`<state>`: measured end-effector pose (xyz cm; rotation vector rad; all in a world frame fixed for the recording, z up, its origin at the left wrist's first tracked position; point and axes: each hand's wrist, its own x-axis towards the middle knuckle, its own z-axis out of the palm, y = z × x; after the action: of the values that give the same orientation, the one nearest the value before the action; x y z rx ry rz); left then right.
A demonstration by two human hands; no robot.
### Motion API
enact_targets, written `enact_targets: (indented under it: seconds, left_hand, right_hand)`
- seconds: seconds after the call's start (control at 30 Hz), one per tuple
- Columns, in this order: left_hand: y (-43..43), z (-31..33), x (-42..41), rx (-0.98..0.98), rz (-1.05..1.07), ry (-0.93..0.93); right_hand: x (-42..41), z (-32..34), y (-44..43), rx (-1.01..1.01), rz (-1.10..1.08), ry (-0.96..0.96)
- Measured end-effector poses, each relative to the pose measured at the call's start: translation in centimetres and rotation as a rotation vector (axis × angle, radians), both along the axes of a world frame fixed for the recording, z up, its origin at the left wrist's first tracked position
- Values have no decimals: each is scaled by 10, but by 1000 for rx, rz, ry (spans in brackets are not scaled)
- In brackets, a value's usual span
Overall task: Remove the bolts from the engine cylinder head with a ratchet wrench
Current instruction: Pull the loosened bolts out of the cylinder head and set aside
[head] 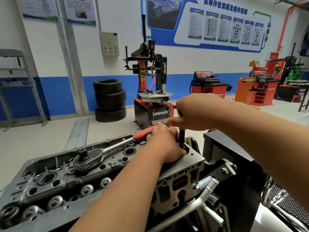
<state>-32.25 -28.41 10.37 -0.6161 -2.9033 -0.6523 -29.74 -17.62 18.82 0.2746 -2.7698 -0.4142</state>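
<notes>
Bolt (182, 138): a long black shank, probably a head bolt though it could be an extension bar. It is standing upright in a hole at the 3 o'clock end of the cylinder head (189, 162), long axis vertical, lower tip sitting in the bore and upper end disappearing into the right hand (197, 111).

Right hand is coming in from 3 o'clock and is sitting directly above the hole. Its fingers (173, 122) are curling tight round the top of the shank, holding it.

Left hand (164, 143) is reaching in from 6 o'clock and is lying against the foot of the shank, at 9 o'clock of it and touching the casting. Its fingertips are hiding behind the hand, so I cannot tell whether they are pinching the shank or only steadying it.

Ratchet wrench (103, 153) is lying flat on top of the head, unheld at its drive end. The chrome head is pointing to 8 o'clock and the red grip is running toward 2 o'clock, passing behind the left hand.

Judgement: the bolt is looking already loose and is being worked by hand. The coming move is turning on that vertical axis, a straight lift toward 12 o'clock with the right hand leading and no tilt, so the threads are not catching the bore.
</notes>
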Motion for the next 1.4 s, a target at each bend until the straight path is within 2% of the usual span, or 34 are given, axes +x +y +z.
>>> enact_targets:
  seconds: [0.1, 0.27, 0.37, 0.5, 0.63, 0.7, 0.93, 1.07, 1.13, 1.27, 1.33, 1.4]
  left_hand:
    - [4, 1, -1, -61, -4, 33]
    - [2, -3, 1, 44, -34, 195]
    - [2, -3, 1, 63, -65, 226]
    - [2, -3, 2, 54, -61, 225]
    - [1, -5, 0, 63, -52, 199]
    - [0, -7, -1, 75, -38, 170]
    - [0, -9, -9, -12, 14, 63]
    - [0, -10, -10, -7, 4, 57]
    - [0, -11, -10, -3, 11, 57]
    - [0, -11, -10, 25, 13, 70]
    - [-1, -10, -10, 30, 10, 70]
    - [-1, -10, -9, 24, 10, 70]
  right_hand:
    - [-2, -3, -1, -29, 23, -14]
    - [2, -2, -1, -88, 149, -97]
    - [2, 0, 3, -130, 210, -117]
    - [0, 0, 2, -123, 203, -78]
    - [-3, 0, -1, -46, -5, 69]
    - [-4, 2, 0, -39, -25, 90]
    - [9, 8, 2, -154, 142, -147]
    - [9, 3, 4, -270, 183, -136]
    - [6, -3, 4, -317, 110, -101]
    - [-1, -8, 2, -60, -95, 190]
    - [1, -7, 1, -88, -72, 185]
    - [5, -3, 0, -144, -8, 91]
